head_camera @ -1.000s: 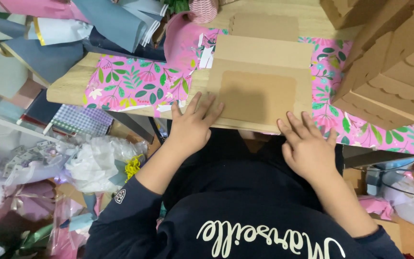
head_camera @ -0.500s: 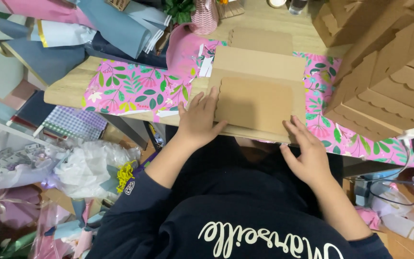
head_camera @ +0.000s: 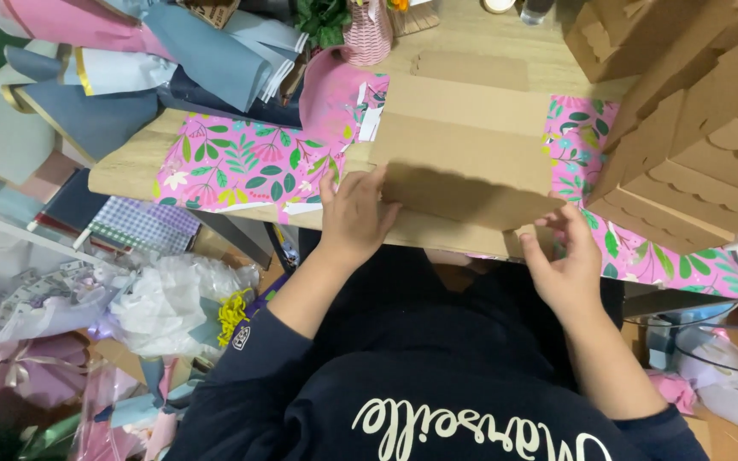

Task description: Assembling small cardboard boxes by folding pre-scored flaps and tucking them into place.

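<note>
A flat brown cardboard box blank (head_camera: 463,145) lies on a wooden table (head_camera: 134,166), on top of pink floral wrapping paper (head_camera: 249,162). Its near flap (head_camera: 471,192) is lifted off the table and folded upward. My left hand (head_camera: 356,213) holds the flap's left edge, fingers curled behind it. My right hand (head_camera: 561,256) grips the flap's lower right corner at the table's front edge. Both forearms come out of dark sleeves.
Stacked brown scalloped cardboard boxes (head_camera: 694,128) fill the right side of the table. Rolls of blue, pink and grey paper (head_camera: 164,60) pile at the back left, beside a pink vase (head_camera: 367,34). Plastic wrap and ribbon (head_camera: 164,299) lie below on the left. Cables (head_camera: 728,333) hang at right.
Both hands moved from lying flat on the cardboard to gripping its near flap, and the flap has risen off the table. The view shifted slightly.
</note>
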